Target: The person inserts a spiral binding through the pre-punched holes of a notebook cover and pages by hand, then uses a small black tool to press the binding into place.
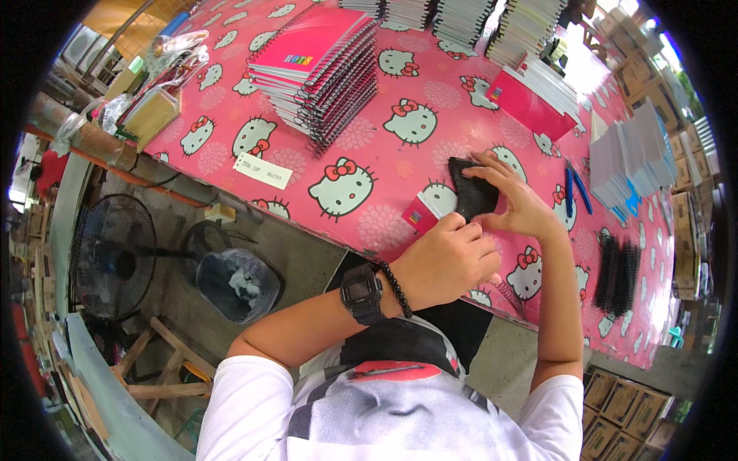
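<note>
A small pink-covered notebook or pad (420, 216) lies near the table's front edge, partly covered by my hands. Beside it is a dark, black piece (478, 192), like a cover or a sheet; its exact kind is unclear. My right hand (516, 201) curves over this black piece, fingers on its far edge and thumb near its lower edge. Just below, my left hand (452, 260) is closed with its fingertips at the near edge of the pad and the black piece. What it pinches is hidden. A black watch (360, 294) and a beaded bracelet circle my left wrist.
A tall stack of pink spiral notebooks (311, 65) stands far left, near a paper label (262, 170). Right are pink-covered pads (532, 96), blue-handled pliers (576, 190), white paper stacks (634, 165) and black binding coils (616, 274). A fan (115, 253) and bin (237, 284) stand left below.
</note>
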A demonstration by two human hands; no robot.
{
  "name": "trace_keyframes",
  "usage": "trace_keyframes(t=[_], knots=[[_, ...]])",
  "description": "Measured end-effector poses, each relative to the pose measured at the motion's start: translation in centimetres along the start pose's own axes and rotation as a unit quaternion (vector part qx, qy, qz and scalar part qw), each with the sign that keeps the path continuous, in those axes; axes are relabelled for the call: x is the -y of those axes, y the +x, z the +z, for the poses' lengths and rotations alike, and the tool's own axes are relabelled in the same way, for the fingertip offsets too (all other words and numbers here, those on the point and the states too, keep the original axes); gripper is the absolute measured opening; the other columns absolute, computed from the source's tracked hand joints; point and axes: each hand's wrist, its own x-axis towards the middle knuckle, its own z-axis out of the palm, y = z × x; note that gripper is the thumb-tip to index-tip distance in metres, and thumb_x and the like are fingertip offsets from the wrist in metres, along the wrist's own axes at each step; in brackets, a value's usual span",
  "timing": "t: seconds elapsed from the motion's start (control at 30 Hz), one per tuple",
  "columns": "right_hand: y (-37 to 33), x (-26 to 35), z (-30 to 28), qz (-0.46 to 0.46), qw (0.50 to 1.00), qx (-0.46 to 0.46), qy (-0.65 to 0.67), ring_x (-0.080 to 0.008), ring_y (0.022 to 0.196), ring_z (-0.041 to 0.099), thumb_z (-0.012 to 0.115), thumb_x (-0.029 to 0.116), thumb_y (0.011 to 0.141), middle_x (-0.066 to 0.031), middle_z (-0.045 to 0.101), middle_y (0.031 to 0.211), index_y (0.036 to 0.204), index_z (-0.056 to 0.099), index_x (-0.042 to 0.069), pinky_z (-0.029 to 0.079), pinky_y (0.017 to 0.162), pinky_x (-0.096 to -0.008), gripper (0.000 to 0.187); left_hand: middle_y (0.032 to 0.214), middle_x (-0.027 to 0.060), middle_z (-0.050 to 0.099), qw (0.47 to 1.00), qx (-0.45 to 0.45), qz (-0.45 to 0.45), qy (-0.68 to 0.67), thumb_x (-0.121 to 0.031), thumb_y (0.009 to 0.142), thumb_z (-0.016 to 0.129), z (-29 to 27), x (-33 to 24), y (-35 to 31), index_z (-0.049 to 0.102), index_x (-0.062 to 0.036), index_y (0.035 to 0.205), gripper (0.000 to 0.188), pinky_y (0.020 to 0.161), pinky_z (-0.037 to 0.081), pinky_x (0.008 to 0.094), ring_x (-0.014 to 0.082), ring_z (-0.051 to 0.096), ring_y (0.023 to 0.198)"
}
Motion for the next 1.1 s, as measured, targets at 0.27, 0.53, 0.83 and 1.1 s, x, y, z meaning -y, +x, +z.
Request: trace_keyframes(t=[0.27,0.53,0.83,1.1], knots=[[-0.2,0.7,2.1,0.000,0.997,-0.073,-0.040,-0.0419,0.127,0.035,0.079,0.023,0.053,-0.0165,0.039,0.138,0.124,0.050,0.010,0.029,0.106,-0.0490,0.078,0.080,-0.0008,0.058,0.999,-0.013,-0.005,-0.046,-0.036,0.074,0.066,0.4,0.3,-0.3,0.060,-0.0136,0.085,0.026,0.083,0.037,0.0358,0.0150,0.056,0.086],[-0.4,1.3,3.6,0.012,0.979,-0.190,-0.073,-0.0372,0.118,0.044,0.078,0.024,0.056,-0.0164,0.048,0.128,0.115,0.057,0.006,0.038,0.097,-0.0461,0.065,0.077,-0.0019,0.056,0.998,-0.004,-0.052,-0.024,-0.042,0.065,0.075,-1.7,3.4,-1.0,0.060,-0.0143,0.076,0.033,0.102,0.023,0.0543,0.0169,0.055,0.089],[-9.5,3.8,2.0,0.058,0.919,-0.157,0.356,-0.0249,0.094,0.057,0.063,0.064,0.059,-0.0146,0.060,0.101,0.093,0.066,0.000,0.042,0.082,-0.0335,0.073,0.078,-0.0014,0.058,0.996,-0.041,-0.064,-0.050,-0.046,0.065,0.074,-0.8,3.5,-1.1,0.061,-0.0147,0.074,0.035,0.102,0.023,0.0531,0.0171,0.055,0.090],[-8.9,6.6,2.4,0.121,0.940,-0.186,0.258,-0.0270,0.095,0.056,0.064,0.071,0.057,-0.0155,0.059,0.099,0.093,0.065,0.000,0.041,0.083,-0.0352,0.080,0.076,-0.0019,0.058,0.995,-0.046,-0.056,-0.066,-0.042,0.060,0.078,-1.0,3.4,-1.3,0.062,-0.0139,0.074,0.035,0.102,0.023,0.0532,0.0170,0.056,0.087]])
